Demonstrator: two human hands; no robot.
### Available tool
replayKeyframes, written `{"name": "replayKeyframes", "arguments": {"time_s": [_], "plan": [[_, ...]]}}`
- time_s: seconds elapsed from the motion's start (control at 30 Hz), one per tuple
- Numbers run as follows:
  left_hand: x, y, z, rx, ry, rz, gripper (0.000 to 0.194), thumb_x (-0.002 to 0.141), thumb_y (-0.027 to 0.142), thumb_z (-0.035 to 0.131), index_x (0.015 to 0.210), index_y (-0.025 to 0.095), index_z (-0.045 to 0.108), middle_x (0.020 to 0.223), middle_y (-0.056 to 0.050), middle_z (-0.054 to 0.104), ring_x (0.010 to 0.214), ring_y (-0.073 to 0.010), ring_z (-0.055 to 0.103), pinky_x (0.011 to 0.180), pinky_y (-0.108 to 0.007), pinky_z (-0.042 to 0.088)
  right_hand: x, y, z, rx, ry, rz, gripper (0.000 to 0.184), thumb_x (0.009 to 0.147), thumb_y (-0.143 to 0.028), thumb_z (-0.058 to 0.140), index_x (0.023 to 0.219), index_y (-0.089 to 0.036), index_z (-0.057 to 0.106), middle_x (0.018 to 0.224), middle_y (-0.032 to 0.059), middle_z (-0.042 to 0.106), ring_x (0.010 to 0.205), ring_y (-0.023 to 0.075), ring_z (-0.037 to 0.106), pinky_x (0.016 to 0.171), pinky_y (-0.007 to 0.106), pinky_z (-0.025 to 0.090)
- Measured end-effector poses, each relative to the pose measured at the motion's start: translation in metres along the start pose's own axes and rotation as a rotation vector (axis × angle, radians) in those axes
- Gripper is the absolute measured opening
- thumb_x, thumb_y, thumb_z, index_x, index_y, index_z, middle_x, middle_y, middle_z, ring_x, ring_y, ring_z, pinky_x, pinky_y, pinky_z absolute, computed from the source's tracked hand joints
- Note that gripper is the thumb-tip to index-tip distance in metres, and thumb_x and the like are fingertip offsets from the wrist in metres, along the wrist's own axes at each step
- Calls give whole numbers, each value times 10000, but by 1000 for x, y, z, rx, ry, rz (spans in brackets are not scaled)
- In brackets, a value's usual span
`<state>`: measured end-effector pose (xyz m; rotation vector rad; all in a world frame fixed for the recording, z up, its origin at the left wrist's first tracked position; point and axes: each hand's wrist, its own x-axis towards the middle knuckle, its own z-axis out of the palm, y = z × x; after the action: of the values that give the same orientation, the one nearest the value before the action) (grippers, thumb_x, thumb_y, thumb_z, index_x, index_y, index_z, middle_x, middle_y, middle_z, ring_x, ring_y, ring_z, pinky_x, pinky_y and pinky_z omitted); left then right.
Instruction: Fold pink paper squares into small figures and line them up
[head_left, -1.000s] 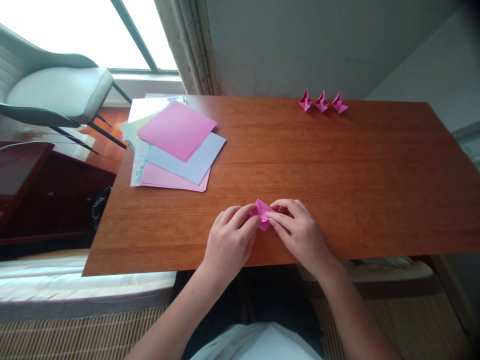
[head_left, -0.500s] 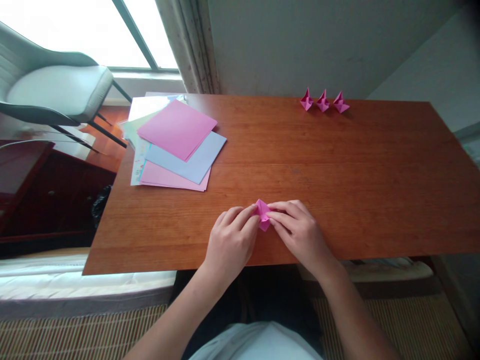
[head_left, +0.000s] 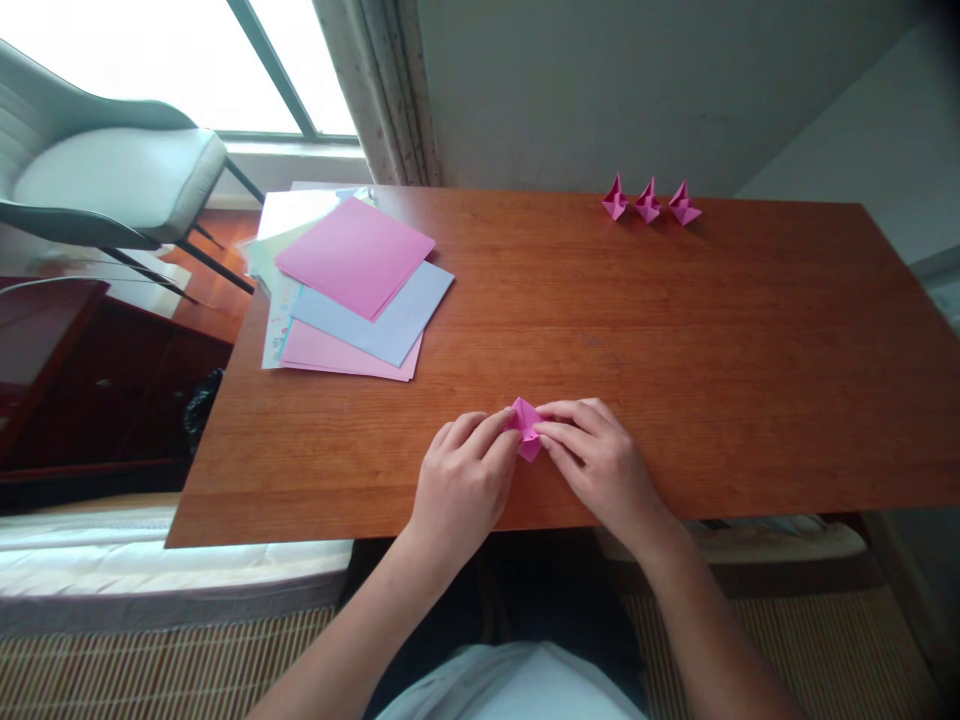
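Observation:
A small folded piece of pink paper (head_left: 528, 425) is held between my two hands, just above or on the near part of the wooden table (head_left: 720, 380). My left hand (head_left: 469, 465) pinches its left side, and my right hand (head_left: 596, 455) grips its right edge with thumb and fingers. The fingertips cover both side edges of the paper. Toward the back of the table, three pink origami pieces with upright points stand in a row: a left one (head_left: 615, 202), a middle one (head_left: 648, 204) and a right one (head_left: 683, 206).
At the table's left lie flat sheets: darker pink paper (head_left: 356, 255) on top, pale blue paper (head_left: 401, 325) beneath, then light pink paper (head_left: 345, 355). A grey chair (head_left: 120, 180) stands beyond the left edge, near the window and a curtain (head_left: 375, 90).
Almost nothing differs. Both hands keep the same grip on the folded pink paper, and the view has shifted very slightly.

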<state>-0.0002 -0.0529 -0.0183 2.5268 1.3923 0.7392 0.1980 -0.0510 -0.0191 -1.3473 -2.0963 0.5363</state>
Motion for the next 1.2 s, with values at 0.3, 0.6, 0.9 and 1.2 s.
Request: {"name": "replayKeyframes", "arguments": {"time_s": [0.3, 0.6, 0.9, 1.2], "plan": [[0, 0, 0, -7, 3, 1, 181, 945, 135, 584, 1093, 191, 670, 1206, -51, 746, 1022, -244, 653, 869, -406, 542, 0, 1, 1, 10, 5, 1, 210, 988, -192, 569, 1090, -273, 734, 1131, 52, 723, 1020, 229, 620, 913, 428, 556], [-1, 0, 0, 23, -9, 8, 189, 954, 138, 572, 1106, 186, 673, 1234, -52, 735, 1027, -239, 644, 873, -401, 538, -2, 3, 1, 9, 2, -14, 242, 987, -185, 572, 1137, -288, 731, 1199, 38, 729, 1038, 232, 613, 932, 445, 559], [0, 2, -2, 57, -16, 28, 174, 943, 144, 597, 1087, 190, 683, 1242, -30, 737, 1003, -237, 646, 856, -393, 533, -6, 4, 3, -20, 22, -42, 311, 973, -161, 593, 1227, -302, 706, 1278, 1, 720, 992, 231, 593, 913, 438, 573], [2, -3, -1, -54, 1, 20, 168, 941, 150, 610, 1080, 190, 695, 1173, -14, 765, 990, -224, 651, 856, -382, 560, -6, 4, 4, -24, 30, -55, 307, 973, -154, 592, 1221, -294, 705, 1257, 8, 725, 1013, 230, 584, 936, 443, 563]]}}
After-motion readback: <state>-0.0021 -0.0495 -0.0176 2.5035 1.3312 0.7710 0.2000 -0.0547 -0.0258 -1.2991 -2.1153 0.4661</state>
